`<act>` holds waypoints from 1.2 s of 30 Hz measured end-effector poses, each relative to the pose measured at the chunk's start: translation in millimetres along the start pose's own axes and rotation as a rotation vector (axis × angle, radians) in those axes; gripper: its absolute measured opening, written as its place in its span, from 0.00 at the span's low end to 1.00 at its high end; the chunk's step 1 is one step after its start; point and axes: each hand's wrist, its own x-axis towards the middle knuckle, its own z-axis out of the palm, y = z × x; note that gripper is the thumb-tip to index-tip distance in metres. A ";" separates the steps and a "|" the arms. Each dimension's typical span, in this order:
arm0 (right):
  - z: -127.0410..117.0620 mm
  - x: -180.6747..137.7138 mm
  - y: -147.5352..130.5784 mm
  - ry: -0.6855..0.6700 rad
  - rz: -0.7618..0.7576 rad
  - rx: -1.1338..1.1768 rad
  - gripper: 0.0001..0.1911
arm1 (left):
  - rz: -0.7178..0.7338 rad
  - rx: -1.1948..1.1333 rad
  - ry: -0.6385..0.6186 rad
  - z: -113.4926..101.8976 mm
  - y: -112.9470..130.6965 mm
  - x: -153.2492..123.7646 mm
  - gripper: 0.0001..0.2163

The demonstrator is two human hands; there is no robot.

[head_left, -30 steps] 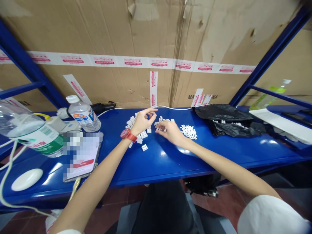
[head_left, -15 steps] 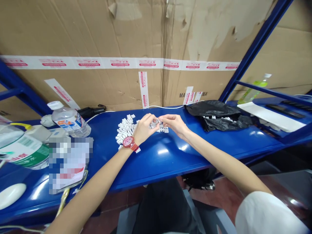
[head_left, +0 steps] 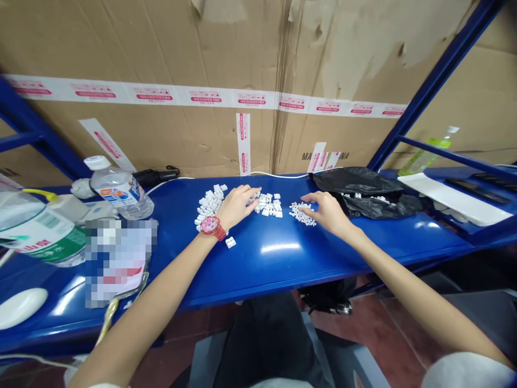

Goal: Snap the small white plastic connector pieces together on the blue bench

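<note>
My left hand (head_left: 238,206), with a red watch (head_left: 210,227) on its wrist, lies spread between two groups of small white plastic connectors. Its fingertips reach the middle group (head_left: 266,205), and its palm is beside the left heap (head_left: 210,203). My right hand (head_left: 329,213) rests on the blue table (head_left: 262,269), with its fingers touching a smaller white heap (head_left: 301,214). Neither hand visibly holds anything. One loose connector (head_left: 230,242) lies below my left wrist.
A black plastic bag (head_left: 363,188) holding white pieces lies at the back right. A water bottle (head_left: 120,194), a larger bottle (head_left: 40,234), a pixelated tablet (head_left: 119,263) and a white mouse (head_left: 20,307) stand left. Cardboard (head_left: 194,134) backs the table.
My hands were together over the middle group and have now parted. My right hand has moved right to the small heap, and the view has shifted slightly.
</note>
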 end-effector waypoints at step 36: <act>11.4 19.6 -19.2 0.093 0.126 0.561 0.17 | 0.083 0.027 0.152 0.7 19.1 -1.9 0.05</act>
